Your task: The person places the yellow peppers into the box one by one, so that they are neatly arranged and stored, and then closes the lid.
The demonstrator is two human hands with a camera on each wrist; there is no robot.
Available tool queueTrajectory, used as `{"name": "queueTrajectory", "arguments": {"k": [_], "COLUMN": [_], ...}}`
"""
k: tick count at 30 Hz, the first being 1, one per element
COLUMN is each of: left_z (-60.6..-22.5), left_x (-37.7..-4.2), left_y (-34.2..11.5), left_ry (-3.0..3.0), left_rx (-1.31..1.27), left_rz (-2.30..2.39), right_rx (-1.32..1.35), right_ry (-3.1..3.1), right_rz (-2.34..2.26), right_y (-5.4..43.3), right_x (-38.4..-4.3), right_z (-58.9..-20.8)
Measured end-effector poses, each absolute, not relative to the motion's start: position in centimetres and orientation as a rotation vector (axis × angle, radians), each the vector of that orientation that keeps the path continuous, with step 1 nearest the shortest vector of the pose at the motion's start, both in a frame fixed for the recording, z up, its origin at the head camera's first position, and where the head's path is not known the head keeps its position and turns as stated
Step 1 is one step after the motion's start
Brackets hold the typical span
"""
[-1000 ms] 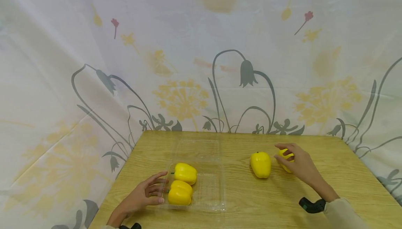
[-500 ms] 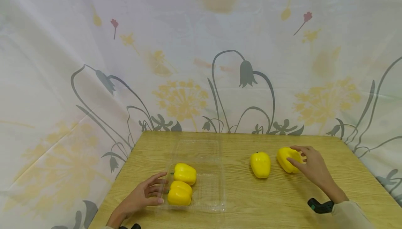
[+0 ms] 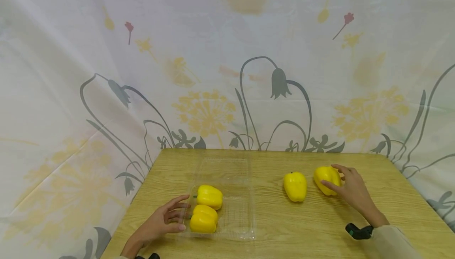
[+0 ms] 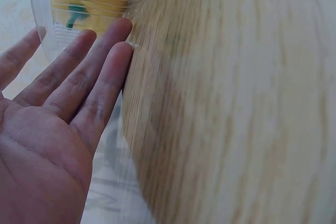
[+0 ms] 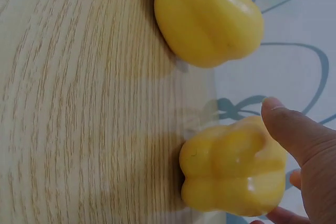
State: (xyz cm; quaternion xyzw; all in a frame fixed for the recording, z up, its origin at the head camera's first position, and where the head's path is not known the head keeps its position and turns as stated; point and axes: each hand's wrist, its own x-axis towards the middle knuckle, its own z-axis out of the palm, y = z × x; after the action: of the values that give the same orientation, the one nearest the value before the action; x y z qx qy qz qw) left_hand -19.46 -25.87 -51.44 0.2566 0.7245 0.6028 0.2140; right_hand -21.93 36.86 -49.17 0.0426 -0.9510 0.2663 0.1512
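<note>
Two yellow bell peppers, one point(image 3: 210, 196) behind the other point(image 3: 204, 218), lie in the left part of a clear plastic clamshell box point(image 3: 241, 221) with its lid folded back. My left hand point(image 3: 158, 221) is at the box's left wall, its fingers extended along the outside. To the right, a yellow bell pepper point(image 3: 295, 186) sits alone on the table. My right hand point(image 3: 355, 192) is at the rightmost yellow bell pepper point(image 5: 233, 169), thumb on the near side and fingers at the far side. Its thumb point(image 5: 294, 129) looks straight; whether it presses the pepper is unclear.
The wood-grain table point(image 3: 270, 227) carries everything. A flower-printed cloth point(image 3: 227, 109) hangs behind it and along the left. A black wrist device point(image 3: 358, 231) sits at my right cuff.
My right hand first drew back to the right off the rightmost pepper, then came slightly left around it again. The peppers, box and left hand have kept their places.
</note>
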Motion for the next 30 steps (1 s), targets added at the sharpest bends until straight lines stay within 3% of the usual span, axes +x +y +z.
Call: {"name": "queueTrajectory", "arguments": {"k": [30], "left_z": [-51.44], "left_x": [-19.40], "left_y": [-25.87], "left_ry": [1.992], "left_rx": [0.728], "left_rz": [1.683], "right_rx": [0.047], "right_ry": [-2.811], "right_rz": [0.777], "right_y": [36.69], "right_x": [-22.66], "right_z": [-49.21]}}
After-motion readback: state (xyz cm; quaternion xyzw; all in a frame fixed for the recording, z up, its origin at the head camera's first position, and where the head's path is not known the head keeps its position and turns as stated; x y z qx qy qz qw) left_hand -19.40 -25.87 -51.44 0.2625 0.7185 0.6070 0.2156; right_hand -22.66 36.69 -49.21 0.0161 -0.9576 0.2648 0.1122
